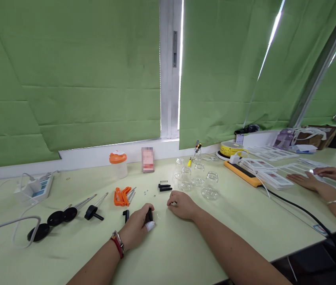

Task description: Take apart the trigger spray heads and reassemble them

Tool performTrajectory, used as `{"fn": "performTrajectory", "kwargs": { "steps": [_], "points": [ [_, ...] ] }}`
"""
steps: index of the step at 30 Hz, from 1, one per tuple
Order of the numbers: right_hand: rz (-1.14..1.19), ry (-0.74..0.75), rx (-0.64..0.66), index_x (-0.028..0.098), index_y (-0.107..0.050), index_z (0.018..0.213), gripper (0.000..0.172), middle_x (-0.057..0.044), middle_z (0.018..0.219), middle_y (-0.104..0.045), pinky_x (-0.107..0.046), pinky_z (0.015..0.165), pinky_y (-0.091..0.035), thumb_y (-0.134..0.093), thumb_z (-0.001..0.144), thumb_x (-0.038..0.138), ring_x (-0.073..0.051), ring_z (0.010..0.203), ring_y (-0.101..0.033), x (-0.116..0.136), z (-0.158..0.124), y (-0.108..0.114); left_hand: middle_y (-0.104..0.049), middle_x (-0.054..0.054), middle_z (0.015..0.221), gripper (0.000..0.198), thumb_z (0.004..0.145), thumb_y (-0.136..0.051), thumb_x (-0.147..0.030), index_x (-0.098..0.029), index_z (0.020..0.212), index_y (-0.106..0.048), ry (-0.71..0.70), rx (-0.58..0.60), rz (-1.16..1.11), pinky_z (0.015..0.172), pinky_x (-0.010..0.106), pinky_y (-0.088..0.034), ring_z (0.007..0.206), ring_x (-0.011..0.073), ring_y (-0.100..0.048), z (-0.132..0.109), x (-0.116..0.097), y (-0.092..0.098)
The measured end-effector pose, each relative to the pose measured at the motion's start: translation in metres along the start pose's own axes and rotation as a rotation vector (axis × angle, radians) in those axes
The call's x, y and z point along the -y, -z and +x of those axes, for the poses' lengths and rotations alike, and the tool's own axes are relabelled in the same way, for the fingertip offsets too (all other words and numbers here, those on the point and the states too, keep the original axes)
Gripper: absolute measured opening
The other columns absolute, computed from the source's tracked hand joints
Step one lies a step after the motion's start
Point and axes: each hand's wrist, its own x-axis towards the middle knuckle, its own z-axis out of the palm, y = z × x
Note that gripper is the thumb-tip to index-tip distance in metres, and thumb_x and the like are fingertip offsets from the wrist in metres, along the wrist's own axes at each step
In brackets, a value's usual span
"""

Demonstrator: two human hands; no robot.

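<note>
My left hand (140,222) is closed around a small black part (149,215), its thumb wrapped in something white. To its right, my right hand (182,205) rests on the table with curled fingers; anything inside them is hidden. Just beyond the right hand lie black cylindrical pieces (165,189) and a small coil spring (163,181). Several tiny metal bits (146,192) are scattered between the hands and the spring. Orange plastic parts (122,196) lie beside metal rods (131,195). Next to my left wrist is another black part (125,215).
Upturned glass jars (210,186) stand behind my right hand. Black oval pieces with metal shafts (55,218) and a black crank (91,212) lie left. An orange-lidded container (118,165) stands behind. Right are an orange power strip (242,173) and a person's hands (304,181).
</note>
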Motion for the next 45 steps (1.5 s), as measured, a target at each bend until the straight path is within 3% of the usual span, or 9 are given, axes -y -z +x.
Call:
{"fn": "performTrajectory", "kwargs": {
  "steps": [17, 31, 45],
  "points": [
    [-0.059, 0.061, 0.016, 0.022, -0.071, 0.075, 0.016, -0.001, 0.084, -0.059, -0.023, 0.067, -0.041, -0.055, 0.073, 0.018, -0.012, 0.073, -0.055, 0.002, 0.000, -0.003, -0.057, 0.000, 0.086, 0.047, 0.077, -0.048, -0.022, -0.025, 0.122, -0.032, 0.004, 0.016, -0.087, 0.066, 0.027, -0.039, 0.070, 0.0147, -0.050, 0.001, 0.003, -0.003],
    [-0.063, 0.058, 0.012, 0.021, -0.069, 0.073, 0.015, -0.001, 0.085, -0.060, -0.024, 0.066, -0.042, -0.054, 0.074, 0.017, -0.013, 0.072, -0.055, 0.005, 0.001, -0.002, -0.058, 0.000, 0.088, 0.037, 0.077, -0.047, -0.020, -0.024, 0.113, -0.037, -0.015, 0.037, -0.141, 0.069, 0.027, -0.040, 0.074, 0.0142, -0.051, 0.001, 0.001, -0.004],
    [0.265, 0.075, -0.147, 0.020, -0.067, 0.077, 0.012, -0.001, 0.080, -0.055, -0.023, 0.063, -0.040, -0.056, 0.077, 0.016, -0.011, 0.069, -0.050, 0.033, 0.001, -0.006, -0.058, -0.001, 0.085, 0.029, 0.078, -0.046, -0.019, -0.024, 0.106, -0.039, -0.038, 0.040, -0.117, 0.067, 0.026, -0.040, 0.073, 0.0141, -0.052, 0.002, -0.005, -0.005]
  ]
}}
